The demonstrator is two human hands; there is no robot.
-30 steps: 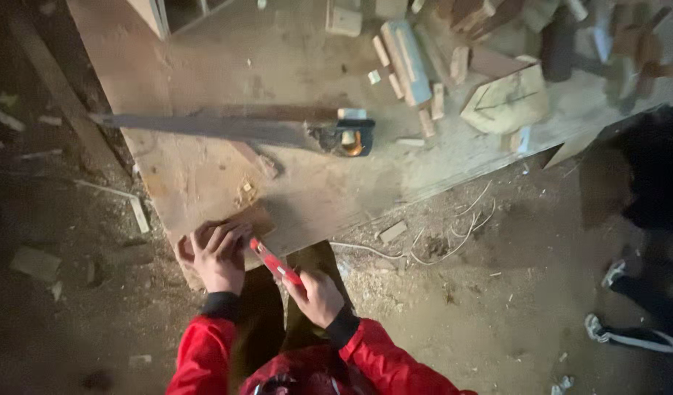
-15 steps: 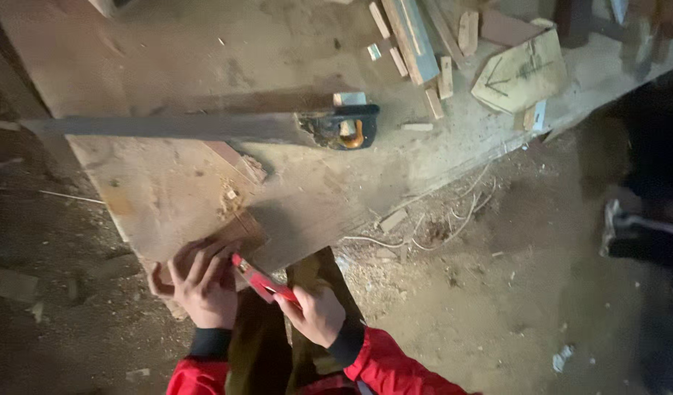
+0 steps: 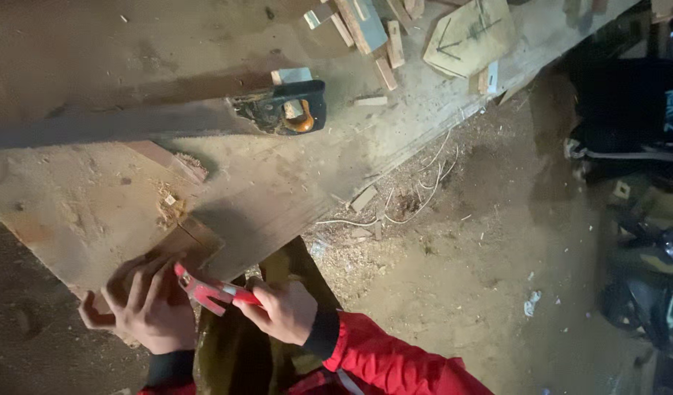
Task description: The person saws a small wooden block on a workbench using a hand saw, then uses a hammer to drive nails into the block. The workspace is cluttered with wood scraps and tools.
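Closest to me, my left hand (image 3: 143, 307) lies spread over a small wooden piece (image 3: 186, 245) at the near corner of the workbench (image 3: 278, 197), fingers (image 3: 135, 281) splayed flat and pressing down on it rather than curled round anything. My right hand (image 3: 282, 311) is closed tight around the red handle of a red tool (image 3: 208, 291); the tool's head reaches left and meets the wood just under the fingers of my left hand. Exactly what sort of tool it is I cannot tell, since its working end is partly covered. Both of my sleeves are red with dark cuffs.

A little beyond the hands, a scatter of sawdust and chips (image 3: 168, 208) sits on the board, just past the wooden piece. Further up the bench lies a handsaw (image 3: 205, 117), its long blade running off to the left and its dark handle with an orange patch to the right. At the far end of the bench I see a cluster of wood offcuts (image 3: 373, 36) and a flat, many-sided board (image 3: 470, 35) with dark lines drawn on it. To my right the dirt floor (image 3: 468, 263) carries wood shavings and thin pale wires (image 3: 410, 205) near the bench edge.
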